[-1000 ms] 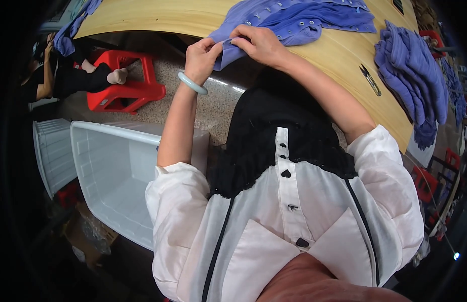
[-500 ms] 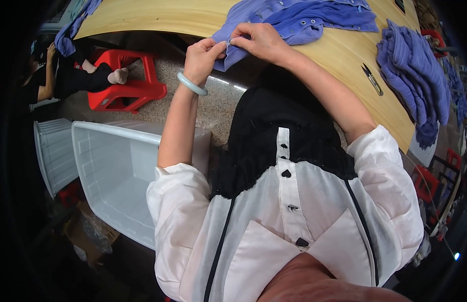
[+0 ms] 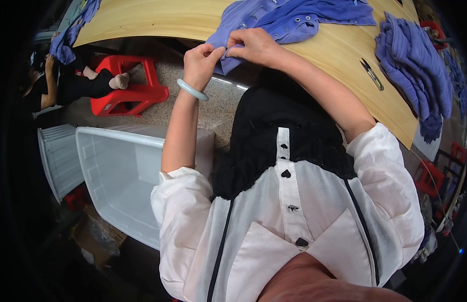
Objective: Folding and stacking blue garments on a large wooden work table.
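Observation:
A blue-purple garment (image 3: 289, 20) with metal snaps or eyelets along its edges lies on the wooden table and hangs a little over the near edge. At that overhanging corner my left hand (image 3: 199, 61) pinches the cloth between thumb and fingers; a pale bangle circles its wrist. Close against it, my right hand (image 3: 256, 48) is closed in a pinch on the same piece of cloth. The fingertips nearly meet, and whatever small detail lies between them is too small to make out.
Thread snips (image 3: 372, 74) lie on the wooden table (image 3: 339, 55), beside a folded stack of blue-purple garments (image 3: 412, 65) at the right edge. A white plastic bin (image 3: 120, 173) and a red stool (image 3: 125, 85) stand on the left. Another person (image 3: 52, 83) sits at far left, handling blue cloth.
Both hands keep their pinch on the cloth, the right one shifted slightly down. The view has tilted a little. At far left the other person's blue cloth has shifted.

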### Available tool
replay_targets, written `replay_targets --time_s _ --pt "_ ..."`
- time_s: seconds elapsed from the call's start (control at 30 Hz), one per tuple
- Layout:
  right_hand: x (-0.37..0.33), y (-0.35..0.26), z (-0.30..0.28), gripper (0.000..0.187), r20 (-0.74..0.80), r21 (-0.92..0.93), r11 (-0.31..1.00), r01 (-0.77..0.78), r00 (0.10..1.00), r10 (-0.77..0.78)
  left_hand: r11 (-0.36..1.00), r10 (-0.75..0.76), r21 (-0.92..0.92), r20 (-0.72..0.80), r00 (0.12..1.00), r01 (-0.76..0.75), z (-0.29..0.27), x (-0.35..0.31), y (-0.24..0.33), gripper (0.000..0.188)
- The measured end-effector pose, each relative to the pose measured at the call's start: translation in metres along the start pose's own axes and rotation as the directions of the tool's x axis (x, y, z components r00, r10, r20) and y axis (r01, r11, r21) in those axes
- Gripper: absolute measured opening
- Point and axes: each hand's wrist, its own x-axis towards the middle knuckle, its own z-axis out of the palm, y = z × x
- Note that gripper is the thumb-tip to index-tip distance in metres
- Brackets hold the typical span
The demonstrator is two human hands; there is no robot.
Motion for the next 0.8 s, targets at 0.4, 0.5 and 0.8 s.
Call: replay_targets --time_s 0.4,0.5,0.8 --pt "-0.004 0.002 -0.009 0.020 0.051 0.112 0.994 0.010 0.999 -0.016 0.993 0.033 -0.112 -0.034 0.999 -0.036 -0.008 0.003 -0.003 0.014" --pt "0.000 0.002 -0.010 0.019 0.037 0.154 0.988 -0.012 0.999 0.006 0.985 0.043 -0.169 -0.005 0.999 -0.043 -0.003 0.000 0.000 0.014" --pt "0.007 0.006 -0.009 0.021 0.076 0.213 0.973 -0.084 0.995 0.069 0.991 0.101 -0.090 0.027 0.995 -0.098 -0.006 0.004 -0.006 0.014"
